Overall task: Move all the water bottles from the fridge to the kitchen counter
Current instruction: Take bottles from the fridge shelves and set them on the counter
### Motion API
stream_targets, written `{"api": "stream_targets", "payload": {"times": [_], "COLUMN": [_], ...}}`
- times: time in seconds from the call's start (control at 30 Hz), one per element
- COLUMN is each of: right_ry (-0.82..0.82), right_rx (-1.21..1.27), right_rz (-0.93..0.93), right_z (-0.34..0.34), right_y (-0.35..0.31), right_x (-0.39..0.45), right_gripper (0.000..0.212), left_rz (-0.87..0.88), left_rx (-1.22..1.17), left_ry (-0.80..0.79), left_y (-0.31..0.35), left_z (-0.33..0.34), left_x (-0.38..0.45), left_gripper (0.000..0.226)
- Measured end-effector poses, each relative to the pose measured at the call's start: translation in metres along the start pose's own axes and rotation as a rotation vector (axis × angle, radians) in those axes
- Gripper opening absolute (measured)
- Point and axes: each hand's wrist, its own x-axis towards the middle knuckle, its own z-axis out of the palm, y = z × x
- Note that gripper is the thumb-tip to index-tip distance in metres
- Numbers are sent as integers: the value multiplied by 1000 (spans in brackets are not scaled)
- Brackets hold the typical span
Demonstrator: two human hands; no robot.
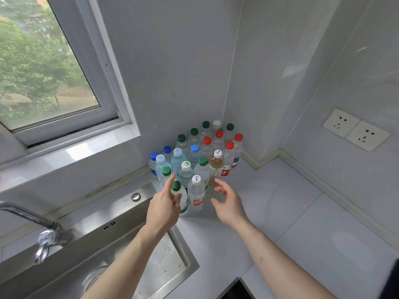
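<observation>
Several plastic water bottles (200, 154) with green, red, blue and white caps stand packed in the corner of the white kitchen counter (269, 203). Nearest me stand a green-capped bottle (180, 197) and a white-capped bottle with red lettering (196, 196). My left hand (165, 205) hovers just left of the green-capped one, fingers straight, holding nothing. My right hand (227, 201) is right of the lettered bottle, fingers loosely spread, empty. A bottle of amber drink (216, 167) stands behind my right fingertips.
A steel sink (121, 240) with a tap (43, 231) lies left of the bottles. A window (43, 67) is above it. Two wall sockets (356, 129) sit on the right wall. A dark hob corner (237, 290) shows at the bottom edge.
</observation>
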Motion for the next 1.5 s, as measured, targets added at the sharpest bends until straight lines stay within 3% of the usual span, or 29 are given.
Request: {"api": "stream_targets", "payload": {"times": [0.13, 0.3, 0.53, 0.77, 1.13, 1.5], "right_ry": [82, 138, 246, 495, 851, 1198], "right_rx": [107, 152, 112, 88, 72, 37], "right_rz": [-8, 12, 14, 44, 235, 353], "right_z": [-29, -74, -134, -204, -255, -241], "right_y": [12, 24, 19, 33, 78, 108], "right_x": [-43, -92, -160, -253, -509, -752], "right_gripper": [50, 47, 42, 39, 43, 44], "left_rz": [65, 275, 565, 846, 1227, 1559], "left_rx": [-42, -73, 13, -4, -97, -148], "left_ry": [-37, -200, -342, -471, -803, -1019], "left_y": [9, 39, 100, 193, 292, 314], "left_z": [-13, -9, 4, 36, 110, 128], "left_x": [-21, -40, -66, -119, -315, -550], "left_gripper": [45, 28, 30, 30, 30, 32]}}
